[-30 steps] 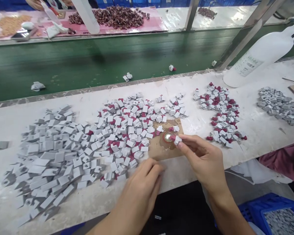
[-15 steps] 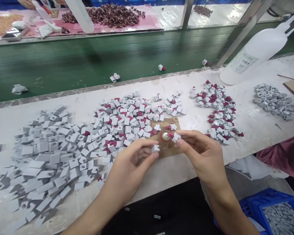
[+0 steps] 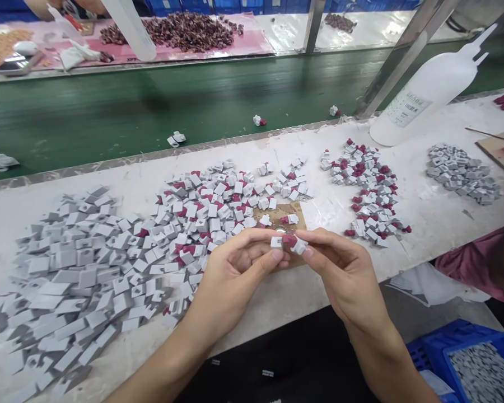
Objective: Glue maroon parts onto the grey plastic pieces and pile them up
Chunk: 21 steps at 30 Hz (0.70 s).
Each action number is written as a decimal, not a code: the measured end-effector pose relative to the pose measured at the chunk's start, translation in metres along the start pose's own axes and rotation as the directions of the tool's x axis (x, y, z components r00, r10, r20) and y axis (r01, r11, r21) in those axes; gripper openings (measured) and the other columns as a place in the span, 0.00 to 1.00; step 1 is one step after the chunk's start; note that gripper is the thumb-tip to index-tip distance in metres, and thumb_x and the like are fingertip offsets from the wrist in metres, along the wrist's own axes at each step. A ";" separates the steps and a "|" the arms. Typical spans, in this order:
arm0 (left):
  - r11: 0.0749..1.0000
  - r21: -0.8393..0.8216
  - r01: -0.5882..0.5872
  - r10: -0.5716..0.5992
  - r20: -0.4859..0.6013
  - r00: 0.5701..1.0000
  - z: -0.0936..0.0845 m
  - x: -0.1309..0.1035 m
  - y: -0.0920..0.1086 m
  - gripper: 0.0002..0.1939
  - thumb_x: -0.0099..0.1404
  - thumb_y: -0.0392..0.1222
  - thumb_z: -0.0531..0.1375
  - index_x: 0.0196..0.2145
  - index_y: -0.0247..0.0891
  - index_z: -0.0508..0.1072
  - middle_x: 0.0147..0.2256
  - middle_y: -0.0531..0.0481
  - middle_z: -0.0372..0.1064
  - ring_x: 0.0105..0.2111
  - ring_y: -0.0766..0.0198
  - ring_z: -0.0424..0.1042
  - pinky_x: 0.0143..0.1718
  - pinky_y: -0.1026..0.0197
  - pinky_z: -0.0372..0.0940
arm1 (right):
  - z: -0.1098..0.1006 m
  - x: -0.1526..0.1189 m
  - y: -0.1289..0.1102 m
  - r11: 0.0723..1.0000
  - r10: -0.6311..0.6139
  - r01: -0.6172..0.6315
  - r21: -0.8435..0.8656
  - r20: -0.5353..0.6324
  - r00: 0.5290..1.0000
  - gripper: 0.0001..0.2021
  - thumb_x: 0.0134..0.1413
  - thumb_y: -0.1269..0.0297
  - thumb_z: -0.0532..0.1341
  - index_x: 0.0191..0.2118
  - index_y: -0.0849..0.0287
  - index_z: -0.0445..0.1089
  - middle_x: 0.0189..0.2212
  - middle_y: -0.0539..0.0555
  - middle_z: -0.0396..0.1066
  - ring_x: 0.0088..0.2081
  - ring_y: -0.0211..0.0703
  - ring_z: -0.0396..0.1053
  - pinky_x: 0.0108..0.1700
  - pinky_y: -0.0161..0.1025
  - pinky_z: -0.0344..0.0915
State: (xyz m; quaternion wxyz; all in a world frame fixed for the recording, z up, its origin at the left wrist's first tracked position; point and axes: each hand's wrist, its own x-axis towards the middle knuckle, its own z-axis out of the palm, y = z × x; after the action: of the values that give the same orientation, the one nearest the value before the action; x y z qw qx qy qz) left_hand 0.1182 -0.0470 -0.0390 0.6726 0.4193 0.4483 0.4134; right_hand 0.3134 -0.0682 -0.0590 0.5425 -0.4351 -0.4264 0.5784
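Between the fingertips of my left hand (image 3: 243, 268) is a small grey plastic block (image 3: 276, 242) with a notch. My right hand (image 3: 340, 266) pinches a grey and maroon plastic piece (image 3: 294, 244), its maroon end turned toward the grey block. The two parts are close together; whether they touch I cannot tell. Beneath the fingers lies a brown board (image 3: 293, 210), mostly hidden, bearing a few loose pieces. To the left spreads a big pile of grey blocks (image 3: 79, 268). It runs into a heap of joined grey and maroon pieces (image 3: 212, 207).
Right of the board lies another grey and maroon pile (image 3: 372, 193), then a small grey pile (image 3: 464, 173). A white squeeze bottle (image 3: 428, 89) stands behind them. Beyond the table edge runs a green conveyor belt (image 3: 109, 123) with several pieces. A blue crate (image 3: 457, 358) sits low at right, near a person's maroon sleeve (image 3: 466, 257).
My hands have come together, bringing the grey block up against or near the maroon end. Pieces on the conveyor have shifted left, and the view has moved slightly.
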 end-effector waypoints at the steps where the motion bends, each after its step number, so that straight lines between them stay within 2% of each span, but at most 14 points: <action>1: 1.000 -0.001 0.000 0.000 0.006 1.000 0.000 0.000 -0.001 0.06 0.76 0.43 0.74 0.49 0.45 0.89 0.43 0.50 0.88 0.44 0.60 0.88 0.51 0.60 0.85 | 0.000 0.000 -0.001 1.000 -0.005 0.005 -0.015 -0.002 1.000 0.11 0.74 0.64 0.73 0.53 0.39 0.90 0.48 0.50 0.89 0.51 0.49 0.88 0.53 0.45 0.88; 5: 0.999 0.028 -0.015 0.014 0.024 1.000 0.001 0.000 -0.003 0.06 0.76 0.44 0.74 0.49 0.45 0.88 0.46 0.48 0.88 0.47 0.55 0.89 0.53 0.54 0.87 | 0.000 0.001 -0.007 0.993 -0.017 0.015 -0.114 -0.016 1.000 0.11 0.71 0.65 0.74 0.51 0.41 0.91 0.45 0.51 0.88 0.49 0.48 0.87 0.50 0.44 0.87; 9: 0.984 0.147 -0.101 0.097 0.038 0.995 0.000 -0.001 0.004 0.06 0.77 0.41 0.71 0.49 0.48 0.88 0.50 0.49 0.87 0.49 0.51 0.89 0.53 0.50 0.88 | 0.000 0.007 -0.013 0.993 -0.012 0.017 -0.118 0.044 0.999 0.09 0.68 0.66 0.75 0.49 0.44 0.91 0.41 0.51 0.87 0.44 0.46 0.87 0.46 0.41 0.87; 12: 0.948 0.286 -0.142 0.128 0.069 0.989 -0.010 -0.002 0.015 0.07 0.77 0.42 0.70 0.51 0.50 0.88 0.49 0.48 0.86 0.47 0.51 0.88 0.51 0.50 0.87 | 0.002 0.014 -0.021 0.991 0.036 -0.021 -0.130 0.119 0.992 0.07 0.69 0.64 0.75 0.48 0.46 0.91 0.43 0.52 0.89 0.46 0.48 0.88 0.48 0.43 0.87; 14: 0.916 0.370 -0.157 0.143 0.065 0.988 -0.022 -0.002 0.026 0.08 0.78 0.44 0.70 0.52 0.51 0.87 0.44 0.49 0.86 0.42 0.54 0.88 0.45 0.54 0.87 | 0.005 0.026 -0.030 0.984 0.073 -0.037 -0.174 0.202 0.977 0.08 0.71 0.62 0.74 0.51 0.45 0.91 0.45 0.52 0.89 0.48 0.49 0.88 0.50 0.44 0.87; 16: 0.873 0.452 -0.183 0.197 0.017 0.980 -0.038 -0.001 0.038 0.09 0.77 0.48 0.71 0.53 0.52 0.86 0.40 0.50 0.85 0.37 0.56 0.86 0.38 0.58 0.84 | 0.009 0.053 -0.041 0.964 0.107 -0.020 -0.264 0.318 0.942 0.10 0.71 0.58 0.74 0.53 0.44 0.90 0.47 0.52 0.89 0.47 0.49 0.88 0.49 0.45 0.87; 18: 0.805 0.553 -0.215 0.299 -0.065 0.952 -0.053 0.003 0.051 0.10 0.74 0.50 0.73 0.51 0.52 0.86 0.40 0.50 0.85 0.36 0.57 0.84 0.37 0.59 0.82 | 0.017 0.099 -0.049 0.905 0.114 0.051 -0.423 0.357 0.927 0.14 0.71 0.55 0.74 0.57 0.46 0.88 0.48 0.53 0.89 0.42 0.49 0.87 0.45 0.47 0.86; 20: 0.735 0.642 -0.219 0.393 -0.139 0.909 -0.067 0.012 0.064 0.09 0.72 0.50 0.74 0.48 0.50 0.86 0.43 0.49 0.84 0.40 0.56 0.83 0.41 0.57 0.82 | 0.033 0.159 -0.050 0.774 0.039 0.133 -0.619 0.257 0.966 0.15 0.75 0.58 0.70 0.61 0.50 0.86 0.47 0.56 0.88 0.38 0.48 0.85 0.44 0.49 0.85; 21: 0.713 0.667 -0.214 0.421 -0.165 0.892 -0.072 0.019 0.070 0.09 0.71 0.49 0.74 0.47 0.49 0.85 0.44 0.49 0.84 0.41 0.55 0.83 0.44 0.56 0.82 | 0.044 0.192 -0.046 0.678 -0.047 0.166 -0.716 0.184 0.982 0.15 0.77 0.66 0.66 0.61 0.53 0.86 0.51 0.57 0.88 0.43 0.50 0.85 0.50 0.51 0.84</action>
State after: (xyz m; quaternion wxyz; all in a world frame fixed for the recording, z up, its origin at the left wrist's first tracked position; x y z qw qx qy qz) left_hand 0.0420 0.0062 0.0034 0.3318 0.6230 0.5790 0.4081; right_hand 0.2766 0.1245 -0.0108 0.3243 -0.5441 -0.6850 0.3598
